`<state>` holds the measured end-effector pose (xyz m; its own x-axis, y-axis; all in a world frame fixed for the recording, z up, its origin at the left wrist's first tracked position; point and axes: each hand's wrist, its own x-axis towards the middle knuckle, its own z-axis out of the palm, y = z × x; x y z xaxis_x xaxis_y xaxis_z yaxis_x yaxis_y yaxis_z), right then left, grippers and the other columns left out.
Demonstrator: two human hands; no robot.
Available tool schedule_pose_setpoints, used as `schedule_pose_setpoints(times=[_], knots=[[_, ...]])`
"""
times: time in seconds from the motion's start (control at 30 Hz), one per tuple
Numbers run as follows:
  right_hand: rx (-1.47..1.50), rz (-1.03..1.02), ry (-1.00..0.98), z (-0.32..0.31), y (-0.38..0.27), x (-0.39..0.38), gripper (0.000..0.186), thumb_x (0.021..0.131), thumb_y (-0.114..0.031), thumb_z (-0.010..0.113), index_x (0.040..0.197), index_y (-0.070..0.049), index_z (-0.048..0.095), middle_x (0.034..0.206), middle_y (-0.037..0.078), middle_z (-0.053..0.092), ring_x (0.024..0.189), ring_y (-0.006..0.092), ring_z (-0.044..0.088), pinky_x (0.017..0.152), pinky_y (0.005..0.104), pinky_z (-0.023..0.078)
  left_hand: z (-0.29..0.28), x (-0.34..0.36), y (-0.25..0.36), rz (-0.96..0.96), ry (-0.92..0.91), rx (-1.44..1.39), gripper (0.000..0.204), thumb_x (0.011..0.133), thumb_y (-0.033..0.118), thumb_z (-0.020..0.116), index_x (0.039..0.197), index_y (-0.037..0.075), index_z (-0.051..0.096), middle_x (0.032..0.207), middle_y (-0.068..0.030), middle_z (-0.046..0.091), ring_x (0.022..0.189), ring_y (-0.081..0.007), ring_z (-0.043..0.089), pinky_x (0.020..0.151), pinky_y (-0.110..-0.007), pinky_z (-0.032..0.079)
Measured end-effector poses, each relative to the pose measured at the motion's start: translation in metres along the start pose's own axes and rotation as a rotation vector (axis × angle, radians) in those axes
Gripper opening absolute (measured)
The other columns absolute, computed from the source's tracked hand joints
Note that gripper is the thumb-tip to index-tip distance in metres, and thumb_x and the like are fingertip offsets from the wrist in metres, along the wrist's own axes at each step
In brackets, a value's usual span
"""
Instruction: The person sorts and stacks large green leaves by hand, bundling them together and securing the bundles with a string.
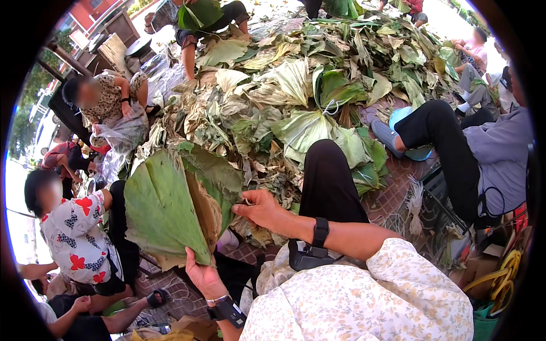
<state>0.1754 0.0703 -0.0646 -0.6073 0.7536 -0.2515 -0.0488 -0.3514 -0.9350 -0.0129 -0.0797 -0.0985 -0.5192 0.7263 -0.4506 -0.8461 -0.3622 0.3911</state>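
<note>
A folded bundle of large leaves [159, 204], green outside and brown within, stands tilted in front of me at the left of centre. My left hand [202, 273] holds it by its lower edge, thumb on the green face. My right hand [259, 207] pinches the bundle's right edge with thumb and forefinger, beside a darker green and brown layer. My bent knee [327, 182] in black cloth is just past my right hand. Behind the bundle lies a big heap of dried and green leaves [290, 79], with white string [330, 108] on one green bunch.
Seated people surround the heap: one in a patterned shirt [79, 238] close left, another holding clear plastic [122, 128] farther back, one in grey [495, 159] at right. A bundle of pale strands [415, 210], yellow straps [500, 275] and cardboard [478, 267] lie at right on brick paving [392, 193].
</note>
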Motion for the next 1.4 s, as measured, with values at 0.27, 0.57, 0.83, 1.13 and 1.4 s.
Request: schedule_pose_setpoints(times=[0.27,0.57,0.83,1.13,1.4], knots=[[-0.424,-0.444,-0.114,-0.016,-0.005,-0.008,0.009,0.076,-0.009,0.058,0.074,-0.002,0.053,0.056,0.008,0.050,0.052,0.0209,0.053,0.048,0.0350,0.040,-0.014,-0.006,0.010,0.025,0.012,0.088,0.018,0.085,0.011,0.055,0.099,0.000,0.058,0.102,-0.0118,0.062,0.096,-0.0240,0.059,0.080,-0.035,0.049],[-0.369,-0.198,0.010,-0.067,-0.027,0.003,0.014,0.076,-0.009,0.060,0.087,-0.001,0.057,0.064,0.006,0.059,0.051,0.0077,0.053,0.048,0.0256,0.042,-0.033,-0.013,0.032,0.022,-0.106,-0.007,0.023,0.085,0.012,0.054,0.104,-0.001,0.057,0.106,-0.0140,0.060,0.097,-0.0255,0.059,0.082,-0.037,0.050],[0.143,0.030,-0.149,-0.033,-0.009,0.013,0.025,0.079,-0.025,0.064,0.070,-0.002,0.057,0.055,0.000,0.053,0.046,0.0067,0.046,0.042,0.0223,0.036,-0.049,-0.005,0.036,-0.080,-0.229,0.007,0.026,0.085,0.015,0.054,0.107,0.000,0.056,0.108,-0.0141,0.059,0.100,-0.0262,0.057,0.088,-0.041,0.046],[-0.654,-0.560,0.053,-0.075,-0.034,0.023,0.020,0.080,-0.014,0.059,0.076,0.002,0.048,0.059,0.017,0.046,0.052,0.0285,0.043,0.052,0.0351,0.036,-0.063,-0.012,0.060,0.113,-0.074,0.214,0.025,0.086,0.015,0.053,0.107,0.002,0.057,0.106,-0.0118,0.060,0.096,-0.0248,0.059,0.079,-0.039,0.051],[-0.664,-0.480,0.003,-0.067,-0.011,0.037,0.016,0.078,-0.012,0.059,0.084,0.001,0.052,0.060,0.013,0.047,0.053,0.0201,0.045,0.054,0.0324,0.039,-0.060,-0.008,0.067,0.048,-0.169,0.032,0.024,0.085,0.015,0.054,0.106,0.004,0.058,0.106,-0.0114,0.061,0.097,-0.0240,0.059,0.080,-0.039,0.050]])
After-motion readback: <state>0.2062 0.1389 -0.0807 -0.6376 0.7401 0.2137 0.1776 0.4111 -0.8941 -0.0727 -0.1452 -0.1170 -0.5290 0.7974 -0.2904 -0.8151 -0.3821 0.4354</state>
